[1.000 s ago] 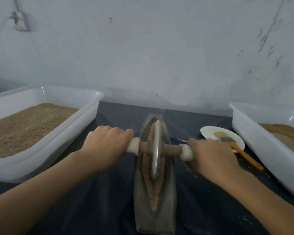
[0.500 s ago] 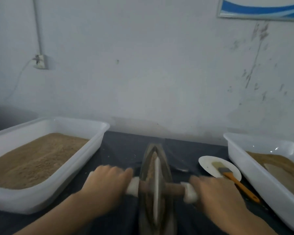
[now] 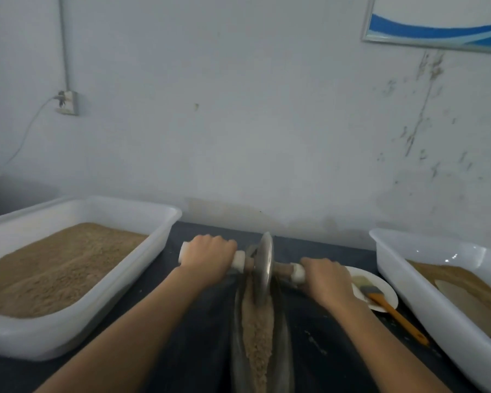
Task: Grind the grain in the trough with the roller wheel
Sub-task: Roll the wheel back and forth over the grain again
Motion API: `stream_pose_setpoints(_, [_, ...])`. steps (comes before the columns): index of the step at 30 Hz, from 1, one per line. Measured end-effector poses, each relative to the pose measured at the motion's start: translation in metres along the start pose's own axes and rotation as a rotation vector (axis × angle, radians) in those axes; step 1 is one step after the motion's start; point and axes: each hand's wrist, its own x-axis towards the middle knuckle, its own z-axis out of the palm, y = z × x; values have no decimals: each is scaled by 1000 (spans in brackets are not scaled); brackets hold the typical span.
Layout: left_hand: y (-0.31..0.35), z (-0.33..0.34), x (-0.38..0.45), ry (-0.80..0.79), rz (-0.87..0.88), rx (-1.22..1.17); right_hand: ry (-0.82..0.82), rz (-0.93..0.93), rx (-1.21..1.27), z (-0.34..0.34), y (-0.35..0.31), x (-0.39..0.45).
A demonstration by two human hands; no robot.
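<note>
A narrow boat-shaped metal trough (image 3: 284,344) lies lengthwise on the dark table, filled with a ridge of tan grain (image 3: 257,330). The metal roller wheel (image 3: 263,268) stands upright at the trough's far end, on a wooden axle with white end grips. My left hand (image 3: 207,258) grips the left handle, fingers curled over it. My right hand (image 3: 328,279) grips the right handle. Both forearms reach forward from the bottom of the frame.
A large white tub (image 3: 142,268) of tan grain sits at the left. Another white tub (image 3: 425,296) with ground material stands at the right. Between it and the trough lie a white plate (image 3: 386,290) and an orange-handled brush (image 3: 394,313). A wall rises behind the table.
The wheel has rolled from the middle of the trough to its far end, with both hands pushed forward on the handles. The camera has tilted up, showing more wall.
</note>
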Motion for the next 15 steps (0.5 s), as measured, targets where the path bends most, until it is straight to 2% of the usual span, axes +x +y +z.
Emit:
stream_pose_setpoints(5, [7, -13, -58, 0, 98, -27, -73, -84, 33, -13, 6, -66])
stream_pose_setpoints(6, [7, -19, -75, -21, 111, -58, -46, -144, 8, -23, 7, -83])
stream_pose_setpoints(8, [5, -30, -105, -44, 123, -109, 118, -262, -43, -45, 6, -111])
stream_pose_setpoints(10, [1, -38, -121, -70, 128, -129, 201, -272, -64, -61, 4, -124])
stream_pose_setpoints(15, [4, -24, -98, -84, 55, -84, 40, -152, -111, -29, -1, -86])
